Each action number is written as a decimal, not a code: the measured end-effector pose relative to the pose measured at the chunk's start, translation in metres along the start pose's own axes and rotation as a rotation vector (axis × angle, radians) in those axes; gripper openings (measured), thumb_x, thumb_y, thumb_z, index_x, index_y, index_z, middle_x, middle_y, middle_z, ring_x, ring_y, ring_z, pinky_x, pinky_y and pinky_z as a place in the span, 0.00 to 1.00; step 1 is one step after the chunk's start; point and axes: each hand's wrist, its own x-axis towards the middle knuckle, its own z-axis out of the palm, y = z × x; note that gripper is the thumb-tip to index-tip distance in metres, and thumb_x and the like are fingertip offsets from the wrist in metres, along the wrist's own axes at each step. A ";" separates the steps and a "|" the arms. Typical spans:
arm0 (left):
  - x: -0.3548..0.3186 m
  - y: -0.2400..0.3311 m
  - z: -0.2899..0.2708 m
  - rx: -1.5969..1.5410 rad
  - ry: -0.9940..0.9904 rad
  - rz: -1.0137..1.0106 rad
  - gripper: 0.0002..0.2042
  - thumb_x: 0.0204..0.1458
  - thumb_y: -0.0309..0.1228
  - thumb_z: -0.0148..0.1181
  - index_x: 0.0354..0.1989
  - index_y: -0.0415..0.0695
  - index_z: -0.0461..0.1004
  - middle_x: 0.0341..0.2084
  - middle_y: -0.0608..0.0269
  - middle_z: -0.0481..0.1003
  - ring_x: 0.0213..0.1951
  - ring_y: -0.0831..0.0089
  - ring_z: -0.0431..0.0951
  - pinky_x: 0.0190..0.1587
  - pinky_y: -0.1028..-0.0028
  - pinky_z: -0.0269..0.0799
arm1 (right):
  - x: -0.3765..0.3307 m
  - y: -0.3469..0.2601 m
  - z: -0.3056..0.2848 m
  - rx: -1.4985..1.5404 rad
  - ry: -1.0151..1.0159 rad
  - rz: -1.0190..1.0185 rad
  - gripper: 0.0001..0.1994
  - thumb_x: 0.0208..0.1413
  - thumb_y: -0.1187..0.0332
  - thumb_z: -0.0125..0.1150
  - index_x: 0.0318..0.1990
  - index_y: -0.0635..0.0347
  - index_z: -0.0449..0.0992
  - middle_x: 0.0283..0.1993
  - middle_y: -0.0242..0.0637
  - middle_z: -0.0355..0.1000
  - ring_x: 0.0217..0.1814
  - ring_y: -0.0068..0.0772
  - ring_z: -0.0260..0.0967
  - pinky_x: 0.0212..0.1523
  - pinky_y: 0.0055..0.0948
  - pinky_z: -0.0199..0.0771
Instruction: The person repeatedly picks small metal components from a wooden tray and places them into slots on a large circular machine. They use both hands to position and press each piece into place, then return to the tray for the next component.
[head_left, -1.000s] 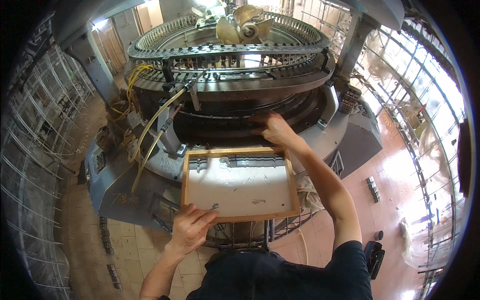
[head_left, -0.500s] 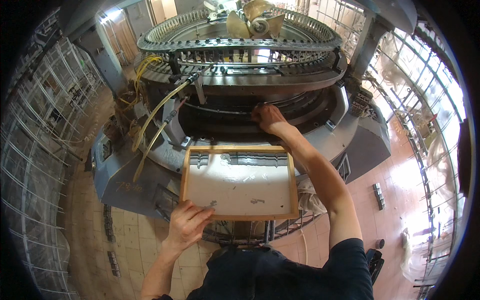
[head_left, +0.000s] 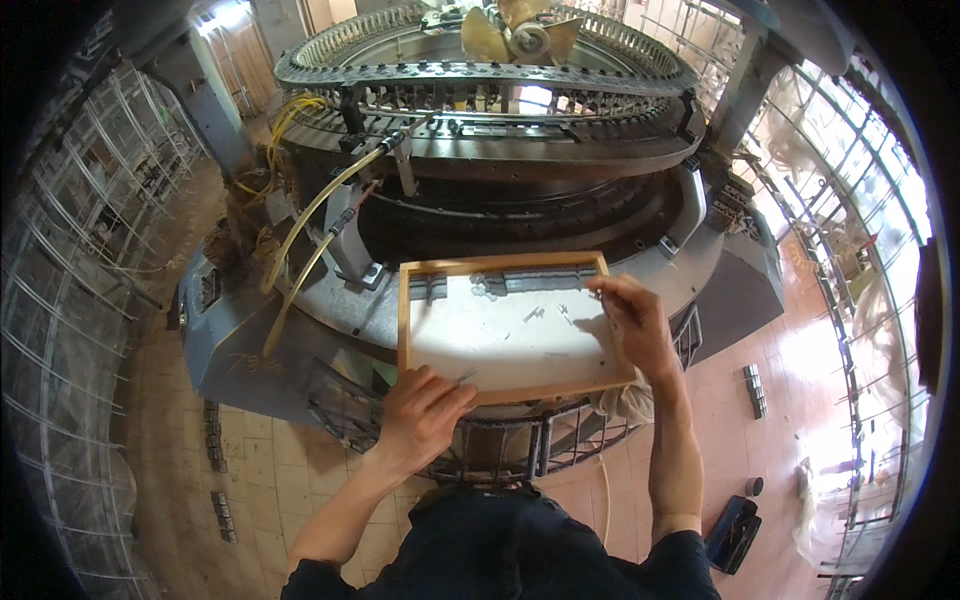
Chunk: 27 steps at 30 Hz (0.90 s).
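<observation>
A shallow wooden-framed tray (head_left: 618,330) with a white bottom lies tilted in front of the round knitting machine (head_left: 500,160). My left hand (head_left: 425,415) is closed on its near left corner, and a small grey sliver shows by the fingertips. Along the tray's far side runs a row of thin dark metal pieces (head_left: 545,281). Several loose small pieces (head_left: 536,314) are scattered on the white bottom. At the far right corner my right hand (head_left: 640,320) is closed in a pinch beside the row; what its fingertips hold is too small to make out.
Yellowish hoses (head_left: 318,212) curve down at the machine's left. A brass-coloured fan (head_left: 525,38) sits on top. Dark block strips (head_left: 754,391) lie on the tiled floor on both sides, and an open dark case (head_left: 733,535) lies at right. Wire racks stand at both edges.
My right hand has come back from the machine's dark ring to the tray's far right corner. My left hand and the tray have shifted right and slightly away from me.
</observation>
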 end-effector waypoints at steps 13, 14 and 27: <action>0.028 0.009 0.022 -0.445 0.148 -0.445 0.23 0.54 0.19 0.73 0.60 0.41 0.79 0.43 0.58 0.84 0.43 0.69 0.83 0.46 0.69 0.82 | -0.032 -0.071 0.087 0.148 0.058 0.138 0.11 0.61 0.77 0.69 0.51 0.67 0.82 0.38 0.36 0.84 0.42 0.20 0.80 0.42 0.24 0.79; 0.031 0.006 0.024 -0.629 0.215 -0.543 0.22 0.57 0.19 0.70 0.62 0.40 0.79 0.41 0.58 0.86 0.42 0.69 0.87 0.47 0.74 0.82 | -0.032 -0.077 0.096 0.137 0.041 0.110 0.11 0.61 0.77 0.69 0.51 0.67 0.81 0.38 0.36 0.84 0.42 0.21 0.80 0.42 0.25 0.80; 0.037 -0.043 0.006 -1.192 0.411 -0.838 0.06 0.66 0.20 0.61 0.47 0.31 0.80 0.35 0.53 0.83 0.39 0.60 0.89 0.44 0.65 0.90 | 0.087 -0.038 0.151 -0.462 -0.080 0.096 0.10 0.55 0.75 0.68 0.42 0.71 0.84 0.38 0.59 0.81 0.41 0.60 0.82 0.45 0.45 0.81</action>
